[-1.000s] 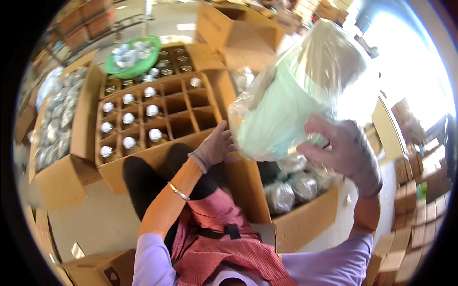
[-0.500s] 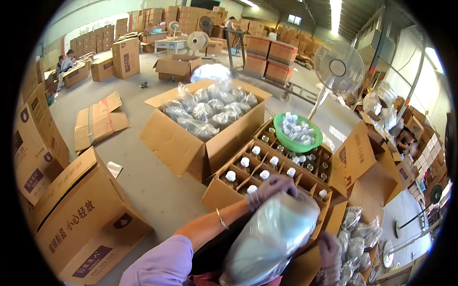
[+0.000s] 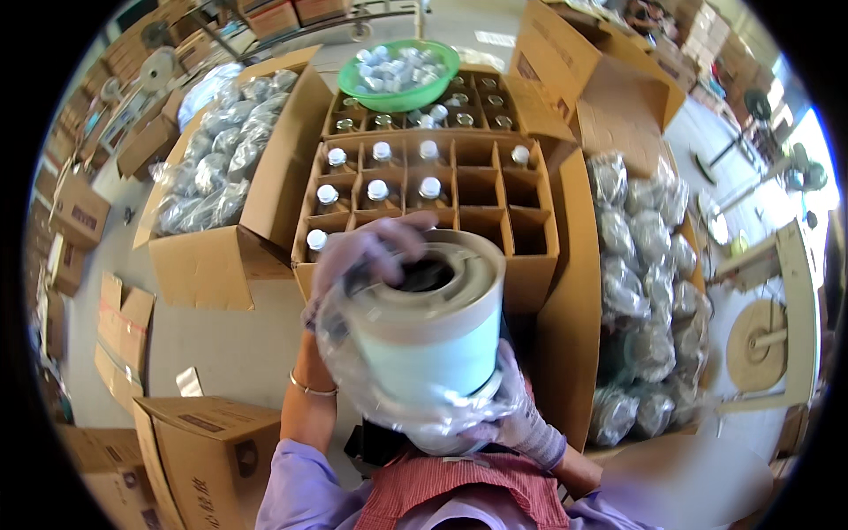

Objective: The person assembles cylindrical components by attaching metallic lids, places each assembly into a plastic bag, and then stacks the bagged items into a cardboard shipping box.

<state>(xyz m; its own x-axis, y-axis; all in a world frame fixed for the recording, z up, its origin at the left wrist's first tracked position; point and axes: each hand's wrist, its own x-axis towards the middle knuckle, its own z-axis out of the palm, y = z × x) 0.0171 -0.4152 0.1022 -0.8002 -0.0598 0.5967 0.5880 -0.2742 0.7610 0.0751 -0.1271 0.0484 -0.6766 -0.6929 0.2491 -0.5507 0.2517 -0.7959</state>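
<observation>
Moved since the earlier frame: right hand [image 3: 523, 417], now clamped low on the pale green container [image 3: 433, 353] before the apron [image 3: 455, 486]. Left hand [image 3: 375, 249] at rim [image 3: 489, 258]; grip unclear. Plastic bag [image 3: 424, 413] off the top; base still wrapped.

Packing workshop | partitioned bottle carton [image 3: 528, 277] | box of bagged goods [image 3: 283, 163]

Two gloved hands [image 3: 358, 252], one pale-green container [image 3: 428, 358], one bracelet [image 3: 311, 387], one green bowl [image 3: 397, 100], two divided cartons [image 3: 530, 283], eight white-capped bottles [image 3: 377, 191] visible in the nearer, two side cartons [image 3: 284, 168] of film-wrapped pieces [image 3: 212, 173], one flattened carton [image 3: 120, 334] at left.
</observation>
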